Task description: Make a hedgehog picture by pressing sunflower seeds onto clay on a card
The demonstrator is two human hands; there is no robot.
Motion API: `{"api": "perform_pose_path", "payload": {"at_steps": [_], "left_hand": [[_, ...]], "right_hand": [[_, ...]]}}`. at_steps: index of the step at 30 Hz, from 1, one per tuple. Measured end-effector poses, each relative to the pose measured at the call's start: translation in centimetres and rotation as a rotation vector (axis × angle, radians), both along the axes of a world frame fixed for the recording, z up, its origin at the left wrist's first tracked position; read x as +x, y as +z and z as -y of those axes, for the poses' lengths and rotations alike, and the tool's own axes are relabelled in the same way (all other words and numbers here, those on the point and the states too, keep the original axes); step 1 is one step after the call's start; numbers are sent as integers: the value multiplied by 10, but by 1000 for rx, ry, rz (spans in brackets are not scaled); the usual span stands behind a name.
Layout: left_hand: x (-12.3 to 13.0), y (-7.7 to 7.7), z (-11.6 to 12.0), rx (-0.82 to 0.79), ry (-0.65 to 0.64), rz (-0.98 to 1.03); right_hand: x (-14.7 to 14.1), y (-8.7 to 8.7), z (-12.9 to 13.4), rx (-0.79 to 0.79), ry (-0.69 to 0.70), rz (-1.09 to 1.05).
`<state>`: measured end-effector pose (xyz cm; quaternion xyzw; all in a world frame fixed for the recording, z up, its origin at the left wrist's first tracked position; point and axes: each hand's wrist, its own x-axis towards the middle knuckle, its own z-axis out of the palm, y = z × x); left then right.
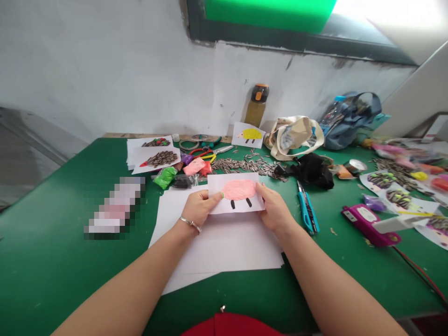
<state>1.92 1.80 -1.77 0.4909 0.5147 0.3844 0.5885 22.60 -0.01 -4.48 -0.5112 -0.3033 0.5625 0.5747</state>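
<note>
My left hand [200,205] grips the left edge of a small white card [219,179], its thumb on the front beside a bit of green. My right hand [273,205] pinches the card's right edge. On the card is a flattened pink oval [240,190] with two short black strips under it. The card is held tilted up over a stack of blank white paper [227,247]. Behind it lie a pile of striped seeds [241,165] and packets of green [165,177], pink [194,166] and black clay.
A blue cutter [308,210] and a magenta device [371,224] with a cord lie to the right. Scissors [206,153], seed-covered cards [161,158], a bottle [257,105], and bags [296,137] stand or lie at the back. A pixelated object [115,205] is at left.
</note>
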Motion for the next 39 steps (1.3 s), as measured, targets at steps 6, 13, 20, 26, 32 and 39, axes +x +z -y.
{"api": "perform_pose_path", "payload": {"at_steps": [6, 13, 20, 26, 32, 39], "left_hand": [[-3, -3, -1, 98, 12, -63], [-4, -2, 3, 57, -31, -87], [-5, -1, 5, 82, -37, -108], [-6, -2, 5, 59, -44, -132], [-5, -1, 6, 61, -35, -147], [-5, 1, 6, 91, -71, -169]], "right_hand": [[-2, 2, 1, 21, 19, 90], [-5, 9, 4, 40, 10, 106], [-5, 9, 5, 37, 21, 82], [-6, 10, 6, 18, 5, 74], [-7, 14, 7, 10, 3, 61], [-9, 17, 7, 7, -4, 51]]}}
